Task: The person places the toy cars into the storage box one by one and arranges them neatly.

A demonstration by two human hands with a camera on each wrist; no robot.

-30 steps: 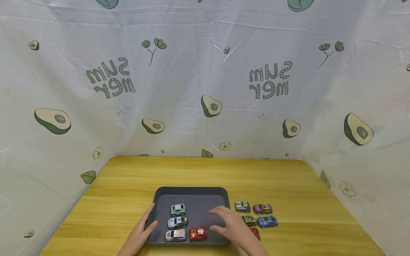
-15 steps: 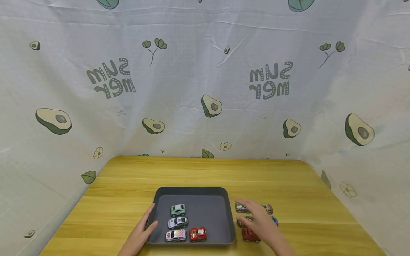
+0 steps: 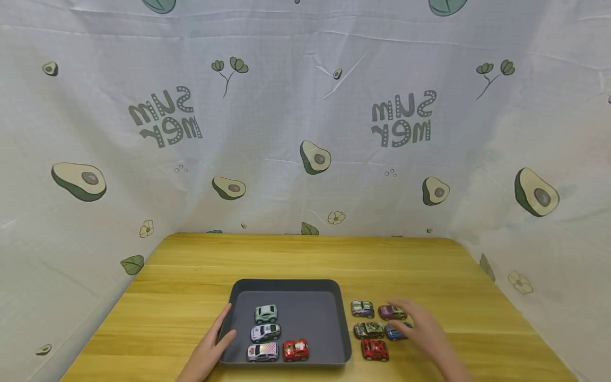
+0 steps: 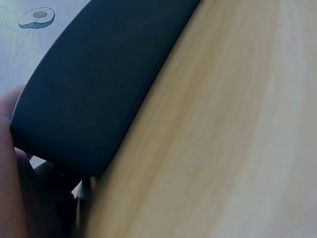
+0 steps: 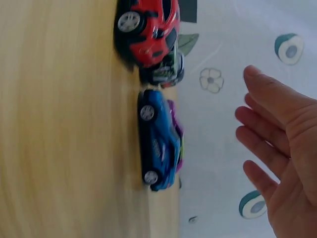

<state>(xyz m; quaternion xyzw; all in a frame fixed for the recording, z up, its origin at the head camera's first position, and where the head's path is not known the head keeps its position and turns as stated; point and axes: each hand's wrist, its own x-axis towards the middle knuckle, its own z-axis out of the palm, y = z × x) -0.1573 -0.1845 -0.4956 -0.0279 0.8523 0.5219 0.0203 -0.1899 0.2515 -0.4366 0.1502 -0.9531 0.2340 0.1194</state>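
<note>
My left hand (image 3: 206, 349) grips the left wall of a dark grey tray (image 3: 286, 285), thumb over the rim. In the left wrist view the tray's outer wall (image 4: 99, 84) fills the upper left, with fingers at its corner. My right hand (image 3: 422, 331) hovers, fingers apart and holding nothing, over a blue toy car (image 3: 396, 332) and a purple toy car (image 3: 390, 312). The right wrist view has the blue car (image 5: 159, 141) on the table, purple one behind it. Inside the tray are a mint car (image 3: 265, 313), two whitish cars (image 3: 265, 332) and a red car (image 3: 296, 350).
Right of the tray, on the wooden table (image 3: 305, 257), stand a white-and-green car (image 3: 362, 309), a camouflage-green car (image 3: 368, 330) and a red-and-black car (image 3: 375, 350). A pale avocado-print curtain (image 3: 267, 122) hangs behind and at both sides.
My right hand has moved right, from above the tray, past the nearer cars, to the blue and purple ones. My left hand and the tray have stayed in place.
</note>
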